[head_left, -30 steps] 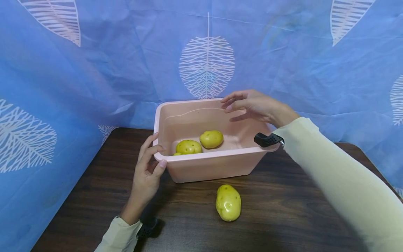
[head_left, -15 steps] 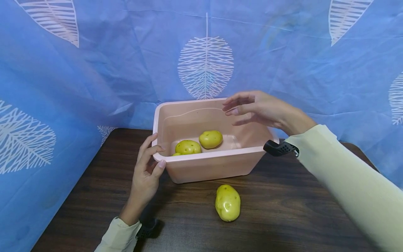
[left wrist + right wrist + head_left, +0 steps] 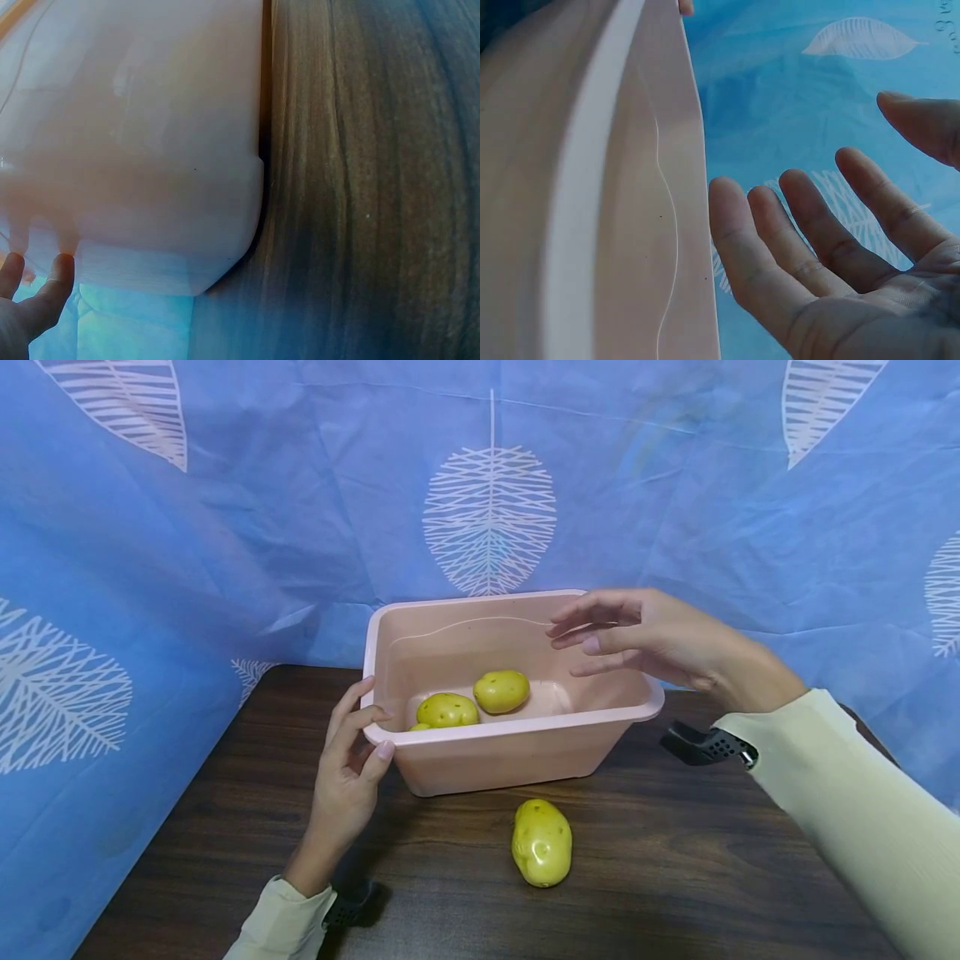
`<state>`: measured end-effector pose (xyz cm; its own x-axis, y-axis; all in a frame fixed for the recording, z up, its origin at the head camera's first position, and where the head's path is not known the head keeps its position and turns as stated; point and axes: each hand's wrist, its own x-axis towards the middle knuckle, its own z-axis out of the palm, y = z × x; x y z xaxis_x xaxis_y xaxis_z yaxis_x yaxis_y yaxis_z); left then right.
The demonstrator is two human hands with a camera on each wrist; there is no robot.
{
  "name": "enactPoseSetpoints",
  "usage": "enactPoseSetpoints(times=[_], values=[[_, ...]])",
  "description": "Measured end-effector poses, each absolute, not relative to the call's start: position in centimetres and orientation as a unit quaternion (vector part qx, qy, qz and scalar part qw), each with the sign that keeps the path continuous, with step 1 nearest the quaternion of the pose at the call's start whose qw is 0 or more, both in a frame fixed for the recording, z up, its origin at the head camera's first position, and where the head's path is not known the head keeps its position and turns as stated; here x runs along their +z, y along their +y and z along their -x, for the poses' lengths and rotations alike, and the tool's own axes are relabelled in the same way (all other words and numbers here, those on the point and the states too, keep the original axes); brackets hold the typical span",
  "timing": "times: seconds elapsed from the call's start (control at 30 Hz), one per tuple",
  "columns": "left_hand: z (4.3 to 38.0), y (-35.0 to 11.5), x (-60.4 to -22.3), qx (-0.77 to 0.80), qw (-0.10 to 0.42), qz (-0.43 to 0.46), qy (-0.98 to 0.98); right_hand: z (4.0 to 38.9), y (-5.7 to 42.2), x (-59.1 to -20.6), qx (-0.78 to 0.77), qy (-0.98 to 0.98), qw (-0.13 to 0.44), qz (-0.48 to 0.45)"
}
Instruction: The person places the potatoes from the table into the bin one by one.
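A pink plastic bin (image 3: 502,756) stands on the dark wooden table. My left hand (image 3: 347,777) holds its front left corner, the fingertips over the rim and the thumb against the outside; in the left wrist view the fingers (image 3: 56,289) touch the bin wall. Inside the bin lie a yellow potato (image 3: 502,692) and another potato (image 3: 448,710), with part of a third showing by the front wall. One more potato (image 3: 542,843) rests on the table in front of the bin. Over the bin's right end hovers my right hand (image 3: 645,639), fingers spread and holding nothing.
The dark table (image 3: 675,868) extends in front of the bin and to both sides. Right behind the bin hangs a blue cloth (image 3: 637,485) with white leaf prints. A black strap (image 3: 705,745) hangs from the right wrist.
My right hand has drawn back to the right and slightly down, away from the bin's middle. The left hand, bin and potatoes stay put.
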<state>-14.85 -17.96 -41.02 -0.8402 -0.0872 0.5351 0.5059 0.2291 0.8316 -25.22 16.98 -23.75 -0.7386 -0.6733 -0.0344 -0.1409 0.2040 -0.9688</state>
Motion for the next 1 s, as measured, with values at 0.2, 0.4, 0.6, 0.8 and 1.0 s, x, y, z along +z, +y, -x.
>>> enactPoseSetpoints(times=[0.2, 0.4, 0.6, 0.8, 1.0], values=[[14.9, -17.9, -41.0, -0.605, 0.241, 0.140, -0.746, 23.6, 18.3, -24.2, -0.557, 0.749, 0.227, 0.279], [14.9, -17.8, -41.0, -0.605, 0.244, 0.143, -0.745, 22.2, 19.6, -25.1, -0.585, 0.718, 0.231, 0.298], [15.0, -17.9, -41.1, -0.600, 0.247, 0.141, -0.747, 20.9, 20.5, -26.4, -0.599, 0.693, 0.240, 0.321], [15.0, -18.0, -41.2, -0.601, 0.248, 0.140, -0.747, 20.0, 21.1, -27.7, -0.619, 0.644, 0.261, 0.365], [14.9, -18.0, -41.1, -0.598, 0.249, 0.139, -0.749, 19.0, 21.3, -29.0, -0.617, 0.642, 0.258, 0.374]])
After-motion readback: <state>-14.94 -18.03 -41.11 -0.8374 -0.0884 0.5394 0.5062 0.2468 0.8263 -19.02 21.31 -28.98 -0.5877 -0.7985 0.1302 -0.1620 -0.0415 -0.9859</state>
